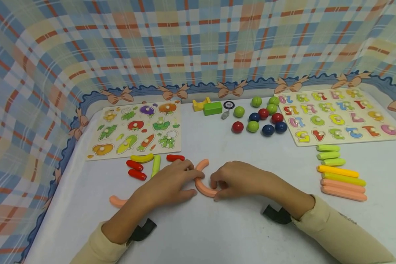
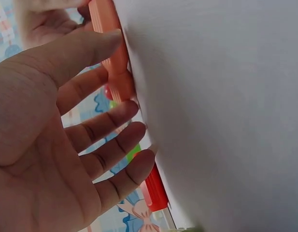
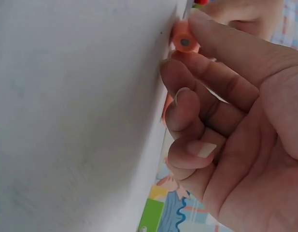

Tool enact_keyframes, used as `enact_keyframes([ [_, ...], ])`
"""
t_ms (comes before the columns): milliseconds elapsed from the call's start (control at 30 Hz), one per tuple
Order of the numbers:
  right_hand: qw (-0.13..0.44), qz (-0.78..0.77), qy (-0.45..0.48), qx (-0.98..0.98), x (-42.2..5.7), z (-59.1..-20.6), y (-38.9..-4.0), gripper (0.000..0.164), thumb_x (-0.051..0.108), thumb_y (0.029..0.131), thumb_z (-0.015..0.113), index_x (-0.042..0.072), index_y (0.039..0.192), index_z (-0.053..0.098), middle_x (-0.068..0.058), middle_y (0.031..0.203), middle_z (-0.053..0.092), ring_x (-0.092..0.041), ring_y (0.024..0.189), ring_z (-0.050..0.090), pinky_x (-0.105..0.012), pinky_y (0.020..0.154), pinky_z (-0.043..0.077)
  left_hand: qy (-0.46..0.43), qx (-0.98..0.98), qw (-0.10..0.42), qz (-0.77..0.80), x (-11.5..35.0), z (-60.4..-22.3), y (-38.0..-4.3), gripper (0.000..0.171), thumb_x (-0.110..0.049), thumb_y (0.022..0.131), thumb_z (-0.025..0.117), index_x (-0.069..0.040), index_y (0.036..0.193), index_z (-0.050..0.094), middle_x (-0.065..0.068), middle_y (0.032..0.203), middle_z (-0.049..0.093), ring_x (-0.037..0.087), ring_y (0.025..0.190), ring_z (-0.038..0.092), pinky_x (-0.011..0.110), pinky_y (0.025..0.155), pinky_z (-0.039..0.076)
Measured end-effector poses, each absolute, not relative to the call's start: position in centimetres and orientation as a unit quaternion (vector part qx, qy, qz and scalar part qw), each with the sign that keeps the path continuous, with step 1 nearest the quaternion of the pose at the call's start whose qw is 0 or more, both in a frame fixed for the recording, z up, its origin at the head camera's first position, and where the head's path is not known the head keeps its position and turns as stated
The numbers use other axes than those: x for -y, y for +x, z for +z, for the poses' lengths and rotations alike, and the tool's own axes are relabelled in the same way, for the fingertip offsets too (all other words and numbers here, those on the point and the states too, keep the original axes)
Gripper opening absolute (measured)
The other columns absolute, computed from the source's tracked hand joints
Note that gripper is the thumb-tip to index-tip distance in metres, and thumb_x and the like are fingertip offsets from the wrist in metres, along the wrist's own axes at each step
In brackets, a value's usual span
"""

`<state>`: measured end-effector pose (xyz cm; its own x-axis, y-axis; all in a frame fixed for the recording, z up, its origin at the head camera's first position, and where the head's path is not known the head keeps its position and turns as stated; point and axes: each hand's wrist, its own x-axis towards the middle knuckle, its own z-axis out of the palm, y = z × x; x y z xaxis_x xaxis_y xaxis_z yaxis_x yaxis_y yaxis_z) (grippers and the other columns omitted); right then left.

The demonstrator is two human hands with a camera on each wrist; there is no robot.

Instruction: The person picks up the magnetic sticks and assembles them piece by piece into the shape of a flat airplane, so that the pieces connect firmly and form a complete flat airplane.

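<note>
On the white table, a salmon-orange curved stick arc (image 1: pixel 204 189) lies between the hands. A narrowing in the left wrist view suggests two curved pieces meeting end to end. My left hand (image 1: pixel 173 181) holds its left side between thumb and index finger (image 2: pixel 93 77); the other fingers spread loosely. With thumb and index finger, my right hand (image 1: pixel 239 179) pinches the near right end, whose round face (image 3: pixel 185 42) shows a grey dot; its remaining fingers curl beneath. Another orange curved stick (image 1: pixel 117 201) is partly hidden by the left forearm.
Near the left hand lie red sticks (image 1: pixel 137 174), a yellow curved stick (image 1: pixel 142 158) and a green stick (image 1: pixel 156 164). Straight sticks (image 1: pixel 343 190) line the right. Behind are a vegetable puzzle (image 1: pixel 135 124), a number puzzle (image 1: pixel 341 117), coloured balls (image 1: pixel 268 130) and a green block (image 1: pixel 212 108).
</note>
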<state>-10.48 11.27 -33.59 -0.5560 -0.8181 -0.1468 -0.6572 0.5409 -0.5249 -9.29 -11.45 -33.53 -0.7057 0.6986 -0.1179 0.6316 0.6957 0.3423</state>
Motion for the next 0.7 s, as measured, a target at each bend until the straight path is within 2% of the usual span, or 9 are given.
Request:
enact_keyframes([
  [100, 0.194, -0.212, -0.429, -0.856, -11.3, -33.6, -10.5, 0.021, 0.039, 0.075, 0.072, 0.025, 0.071, 0.056, 0.012, 0.055, 0.044, -0.003, 0.053, 0.042, -0.022, 0.049, 0.032, 0.37, -0.912, 0.11, 0.141, 11.4, -33.6, -9.2, 0.037, -0.033, 0.08, 0.067, -0.028, 0.115, 0.06, -0.005, 0.105, 0.049, 0.011, 0.09, 0.043, 0.029, 0.077, 0.042],
  [200, 0.22, -0.218, -0.423, -0.852, -11.5, -33.5, -10.6, 0.026, 0.042, 0.074, 0.071, 0.025, 0.065, 0.053, 0.012, 0.053, 0.044, -0.003, 0.051, 0.042, -0.022, 0.048, 0.031, 0.372, -0.912, 0.099, 0.14, 11.4, -33.7, -9.1, 0.033, -0.033, 0.08, 0.067, -0.028, 0.111, 0.061, -0.005, 0.103, 0.049, 0.011, 0.088, 0.043, 0.028, 0.075, 0.041],
  [367, 0.272, -0.228, -0.408, -0.841, -11.9, -33.5, -10.9, 0.025, 0.042, 0.074, 0.071, 0.024, 0.066, 0.056, 0.01, 0.054, 0.048, -0.004, 0.052, 0.045, -0.022, 0.049, 0.033, 0.373, -0.912, 0.1, 0.14, 11.4, -33.6, -9.0, 0.032, -0.035, 0.079, 0.068, -0.028, 0.109, 0.062, -0.005, 0.103, 0.049, 0.011, 0.088, 0.043, 0.029, 0.075, 0.042],
  [533, 0.278, -0.225, -0.405, -0.841, -12.2, -33.6, -11.1, 0.026, 0.042, 0.074, 0.07, 0.024, 0.065, 0.055, 0.01, 0.054, 0.047, -0.004, 0.052, 0.044, -0.022, 0.049, 0.032, 0.366, -0.912, 0.119, 0.142, 11.5, -33.4, -8.9, 0.039, -0.044, 0.076, 0.069, -0.028, 0.111, 0.062, -0.005, 0.106, 0.049, 0.011, 0.092, 0.042, 0.03, 0.077, 0.042],
  [700, 0.281, -0.23, -0.404, -0.84, -12.3, -33.7, -11.3, 0.025, 0.042, 0.075, 0.07, 0.024, 0.065, 0.055, 0.01, 0.053, 0.047, -0.004, 0.051, 0.045, -0.022, 0.048, 0.032, 0.368, -0.911, 0.115, 0.146, 11.5, -33.4, -8.9, 0.039, -0.044, 0.075, 0.069, -0.028, 0.11, 0.063, -0.006, 0.105, 0.049, 0.01, 0.092, 0.042, 0.029, 0.076, 0.042],
])
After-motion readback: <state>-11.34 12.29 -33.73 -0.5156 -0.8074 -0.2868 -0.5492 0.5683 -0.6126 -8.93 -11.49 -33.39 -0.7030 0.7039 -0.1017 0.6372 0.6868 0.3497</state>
